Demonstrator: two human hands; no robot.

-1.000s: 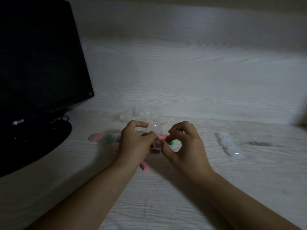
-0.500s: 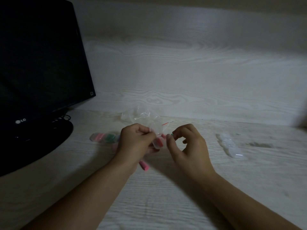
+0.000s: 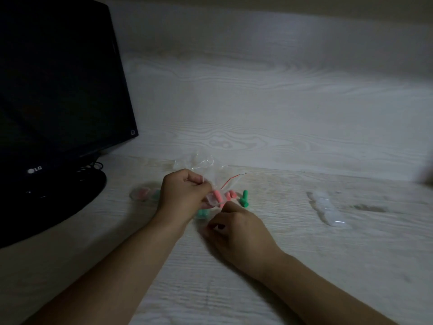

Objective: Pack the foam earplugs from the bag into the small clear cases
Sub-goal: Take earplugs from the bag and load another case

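Note:
My left hand (image 3: 185,193) holds a small clear case (image 3: 212,200) just above the table, with a pink earplug (image 3: 218,198) in it. Behind it lies the crumpled clear bag (image 3: 206,166) with a red zip line. My right hand (image 3: 236,228) is low on the table in front of the case, fingers curled around a pink earplug (image 3: 208,227) that is mostly hidden. Loose green earplugs (image 3: 244,200) and another green one (image 3: 201,213) lie on the table, with pink ones (image 3: 230,195) beside the case.
Filled cases (image 3: 144,195) sit in a row left of my left hand. Several empty clear cases (image 3: 328,208) lie to the right. A black monitor (image 3: 58,90) on a round stand (image 3: 65,202) fills the left side. A pale wood-grain wall stands behind the table.
My right hand dropped from beside the case down to the table, nearer to me, onto the pink earplug. The green earplug it pinched has left its fingers. My left hand kept the case.

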